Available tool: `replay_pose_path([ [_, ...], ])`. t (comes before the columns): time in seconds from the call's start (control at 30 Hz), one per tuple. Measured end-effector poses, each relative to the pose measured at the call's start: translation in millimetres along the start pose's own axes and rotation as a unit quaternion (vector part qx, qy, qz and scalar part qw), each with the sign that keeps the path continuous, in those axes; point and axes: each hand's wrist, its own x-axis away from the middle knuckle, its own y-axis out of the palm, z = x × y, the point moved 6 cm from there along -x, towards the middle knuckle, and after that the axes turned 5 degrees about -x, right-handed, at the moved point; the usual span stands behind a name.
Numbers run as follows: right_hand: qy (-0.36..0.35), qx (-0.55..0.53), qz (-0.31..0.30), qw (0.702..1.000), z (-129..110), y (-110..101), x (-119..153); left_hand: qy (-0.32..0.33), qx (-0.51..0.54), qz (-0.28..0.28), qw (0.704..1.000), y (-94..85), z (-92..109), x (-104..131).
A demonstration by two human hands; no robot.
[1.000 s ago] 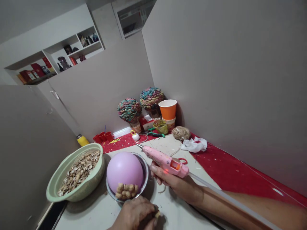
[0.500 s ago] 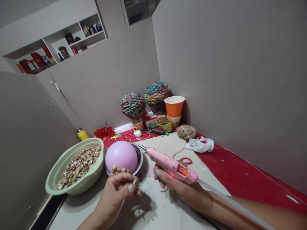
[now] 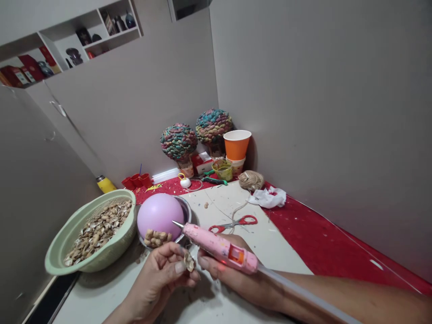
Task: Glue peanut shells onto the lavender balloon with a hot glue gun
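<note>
Between thumb and fingers, my left hand (image 3: 158,276) pinches a peanut shell (image 3: 189,262), its hollow side showing. My right hand (image 3: 232,274) is wrapped round a pink glue gun (image 3: 216,245), with a long glue stick (image 3: 303,288) trailing from its back. The gun's metal nozzle points left, in front of a pale purple balloon (image 3: 160,216). That balloon rests in a metal bowl (image 3: 186,211). Several peanut shells (image 3: 157,237) sit in a cluster on its lower front, just beyond my left hand. Part of my right hand is hidden behind the gun.
At the left stands a green basket (image 3: 50,256) full of peanut shells. Red-handled scissors (image 3: 248,220) lie beyond the gun, near a ball of twine (image 3: 251,180) and a crumpled white tissue (image 3: 269,198). Farther back are two colourful shell-covered balls (image 3: 178,141) on stands and an orange cup (image 3: 237,146).
My right hand has brought the glue gun left and lower, closer to my left hand. The shell in my left hand has turned to show its hollow. The view has shifted slightly.
</note>
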Motion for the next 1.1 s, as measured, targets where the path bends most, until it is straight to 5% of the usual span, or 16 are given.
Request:
replay_pose_path([
  [0.53, -0.036, -0.019, 0.003, 0.999, 24, -8, -2, 0.019, 0.007, 0.058, 0.998, 5.0, 0, -3],
  [0.87, -0.039, 0.038, 0.016, 0.998, 28, -7, -3, -0.011, 0.062, 0.088, 0.994, 6.1, -8, 0],
  [1.1, -0.109, 0.121, 0.012, 0.987, 27, -8, -1, -0.028, 0.121, 0.15, 0.981, 15.8, -9, 8],
])
